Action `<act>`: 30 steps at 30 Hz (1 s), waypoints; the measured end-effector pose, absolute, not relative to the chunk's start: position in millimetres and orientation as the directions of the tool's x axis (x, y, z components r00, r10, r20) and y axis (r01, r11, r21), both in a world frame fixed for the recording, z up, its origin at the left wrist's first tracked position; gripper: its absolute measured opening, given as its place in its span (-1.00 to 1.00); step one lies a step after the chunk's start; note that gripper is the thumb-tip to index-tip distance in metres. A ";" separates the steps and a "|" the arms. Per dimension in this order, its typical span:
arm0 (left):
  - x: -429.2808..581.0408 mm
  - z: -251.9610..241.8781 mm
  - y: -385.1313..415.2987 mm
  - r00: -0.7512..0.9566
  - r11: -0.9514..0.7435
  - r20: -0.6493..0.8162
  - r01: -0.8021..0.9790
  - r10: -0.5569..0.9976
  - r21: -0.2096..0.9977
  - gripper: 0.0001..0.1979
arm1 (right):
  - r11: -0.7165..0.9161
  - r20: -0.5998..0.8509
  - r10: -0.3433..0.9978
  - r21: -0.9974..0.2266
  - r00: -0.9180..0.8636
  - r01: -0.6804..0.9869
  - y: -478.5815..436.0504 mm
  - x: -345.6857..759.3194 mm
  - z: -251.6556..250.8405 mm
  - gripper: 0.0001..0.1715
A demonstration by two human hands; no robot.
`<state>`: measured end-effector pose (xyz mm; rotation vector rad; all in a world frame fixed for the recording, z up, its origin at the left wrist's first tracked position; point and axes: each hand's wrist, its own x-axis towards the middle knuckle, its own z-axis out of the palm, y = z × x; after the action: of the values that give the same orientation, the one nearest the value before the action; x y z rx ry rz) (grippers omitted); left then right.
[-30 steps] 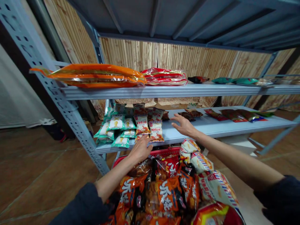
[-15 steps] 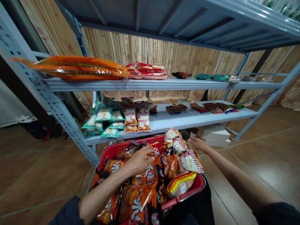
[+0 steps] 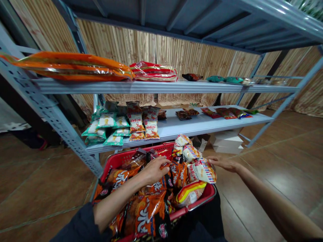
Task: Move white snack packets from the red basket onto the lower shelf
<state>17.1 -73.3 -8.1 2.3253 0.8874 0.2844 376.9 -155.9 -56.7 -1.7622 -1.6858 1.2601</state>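
Beside grey steel shelving (image 3: 164, 87), the left hand (image 3: 155, 171) rests curled-fingered on orange snack bags (image 3: 147, 215) in an overfull red basket (image 3: 118, 159); the right hand's (image 3: 223, 164) extended fingers nearly touch a striped packet (image 3: 203, 171) that could slide off if nudged.

Your left hand (image 3: 155, 171) palm down, fingers curled, knuckles up. Left forearm (image 3: 118, 203) bare, slanting up from lower left, dark sleeve (image 3: 80, 223) ending just above wrist side of elbow. Right hand (image 3: 223, 164) flatter, fingers extended and together, pointing inward. Right forearm (image 3: 275, 198) bare, stretched in from lower right corner.
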 end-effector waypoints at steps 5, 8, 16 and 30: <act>22.1 -13.9 -69.1 0.780 -0.596 0.002 0.477 0.626 0.646 -0.63 | -0.169 -0.300 0.947 -0.767 -0.114 0.619 -157.3 363.5 -44.5 -0.53; 21.9 -14.8 -68.2 0.778 -0.584 0.012 0.460 0.628 0.669 -0.64 | -0.142 -0.237 0.965 -0.829 -0.110 0.541 -150.3 358.1 -30.4 -0.61; 16.0 -20.3 -61.7 0.723 -0.383 0.023 0.338 0.690 0.860 -0.67 | -0.023 -0.031 0.999 -0.968 -0.031 0.249 -130.1 341.7 51.9 -0.71; -16.9 -4.5 -64.2 0.426 0.386 -0.139 -0.572 0.894 0.723 -0.75 | 0.192 0.191 0.980 -0.981 0.052 -0.017 -87.6 205.5 31.9 -0.70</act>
<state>-16.9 -64.2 -4.5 0.6500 0.5734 1.0010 205.5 -87.6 31.9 -1.0740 -1.2420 1.0410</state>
